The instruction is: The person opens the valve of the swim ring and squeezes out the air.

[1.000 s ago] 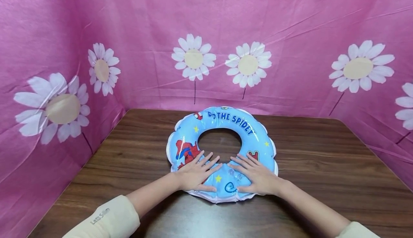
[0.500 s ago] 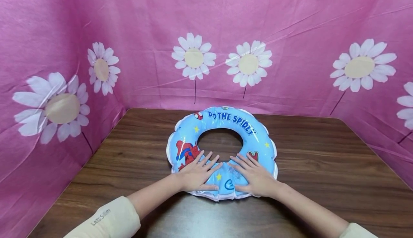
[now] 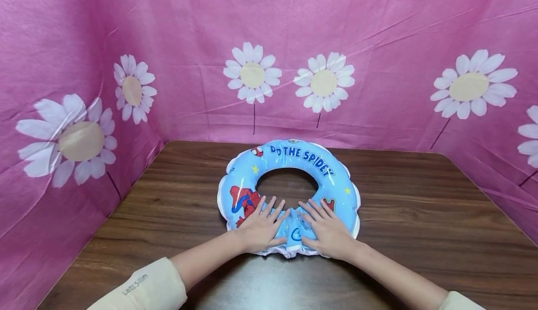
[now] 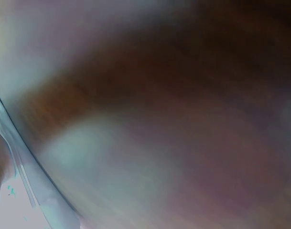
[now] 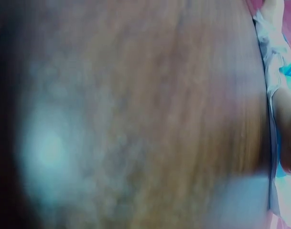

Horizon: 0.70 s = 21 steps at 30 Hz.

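At your far left, pink cloth [image 3: 189, 30] hangs behind and beside the brown worktop [image 3: 412, 198], with a large white daisy [image 3: 81, 141] printed on it. Next comes your left sleeve [image 3: 147, 284], pale and lettered. Your left hand [image 3: 260, 228] lies on the near left part of the blue ring [image 3: 290, 160], its fingers spread and nearly straight; it rests on the ring without closing round it. Compared with a second ago, this hand has shifted a little to the right.

The ring lies in the middle of the worktop, its lettering on the far part and a red figure [image 3: 245, 202] on its left side, just beyond your left hand. Between your hands, the near part is now creased and bunched, where it lay smoother before. The yellow star there, plain to see earlier, is mostly lost in the folds, and the near rim has drawn inward. The gap between your thumbs has narrowed.

Your right hand [image 3: 329, 233] lies on the near right part of the ring, fingers likewise spread and nearly straight, touching it but not wrapped round it; it has moved slightly left. At the lower right, your right sleeve [image 3: 460, 301] just shows. Both wrist views are mostly blurred, with only a strip of ring along one side.
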Available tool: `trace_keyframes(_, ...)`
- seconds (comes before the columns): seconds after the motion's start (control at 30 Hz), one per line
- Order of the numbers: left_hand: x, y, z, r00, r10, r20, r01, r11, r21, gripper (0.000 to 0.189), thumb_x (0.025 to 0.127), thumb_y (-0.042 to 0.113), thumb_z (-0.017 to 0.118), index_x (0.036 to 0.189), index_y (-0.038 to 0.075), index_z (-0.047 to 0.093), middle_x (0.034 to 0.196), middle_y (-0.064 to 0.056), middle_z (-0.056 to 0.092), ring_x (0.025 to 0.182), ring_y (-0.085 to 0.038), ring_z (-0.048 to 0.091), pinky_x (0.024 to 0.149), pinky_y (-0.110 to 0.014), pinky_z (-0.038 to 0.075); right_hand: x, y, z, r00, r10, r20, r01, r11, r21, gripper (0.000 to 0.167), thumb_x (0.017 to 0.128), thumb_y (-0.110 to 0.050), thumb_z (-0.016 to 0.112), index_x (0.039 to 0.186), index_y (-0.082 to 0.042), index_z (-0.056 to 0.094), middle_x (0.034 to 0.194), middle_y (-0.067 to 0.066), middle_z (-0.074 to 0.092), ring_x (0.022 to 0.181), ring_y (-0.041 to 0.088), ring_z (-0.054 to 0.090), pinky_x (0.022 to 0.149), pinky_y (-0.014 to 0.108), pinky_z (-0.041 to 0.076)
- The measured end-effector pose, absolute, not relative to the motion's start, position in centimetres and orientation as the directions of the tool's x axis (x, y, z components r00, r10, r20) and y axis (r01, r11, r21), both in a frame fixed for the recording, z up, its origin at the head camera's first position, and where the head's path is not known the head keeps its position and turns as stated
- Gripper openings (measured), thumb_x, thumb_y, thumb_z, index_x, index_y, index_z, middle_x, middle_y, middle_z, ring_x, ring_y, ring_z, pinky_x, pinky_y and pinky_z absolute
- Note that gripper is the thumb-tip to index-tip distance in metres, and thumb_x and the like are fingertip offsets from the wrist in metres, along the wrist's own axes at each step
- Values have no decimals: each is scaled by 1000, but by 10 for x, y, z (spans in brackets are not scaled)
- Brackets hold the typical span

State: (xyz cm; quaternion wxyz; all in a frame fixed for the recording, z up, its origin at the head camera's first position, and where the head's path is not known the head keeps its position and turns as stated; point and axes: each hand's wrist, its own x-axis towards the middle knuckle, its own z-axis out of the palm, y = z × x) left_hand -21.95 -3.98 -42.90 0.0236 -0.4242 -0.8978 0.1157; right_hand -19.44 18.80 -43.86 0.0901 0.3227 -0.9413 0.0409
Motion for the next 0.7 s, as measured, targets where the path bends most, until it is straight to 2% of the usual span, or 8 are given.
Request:
trace_keyframes(0.43,-220,-38,-429,-644,763,-53,747,614,-255,71,93,59,25,148,14,19,151,-11,14,136,-33,9,107,-50,3,-194,181,-439,-786,-576,224,-593,805,-12,57,88,-44,52,127,-3,54,142,14,36,132,34,25,106,50,10)
trace_keyframes(0.57,-222,-41,-430,-617,787,-32,770,594,-234,73,92,60,24,148,14,18,152,-10,14,137,-33,8,107,-50,3,-195,187,-439,-778,-592,209,-612,790,-38,60,89,-46,51,130,-3,52,143,12,34,133,33,22,106,50,9)
trace_keyframes(0.7,-226,-50,-433,-554,833,-2,821,545,-168,76,91,64,20,148,14,16,152,-9,12,137,-31,7,107,-50,2,-197,200,-440,-745,-634,205,-659,747,-85,66,89,-52,48,136,-6,45,145,9,32,134,31,20,106,50,10)
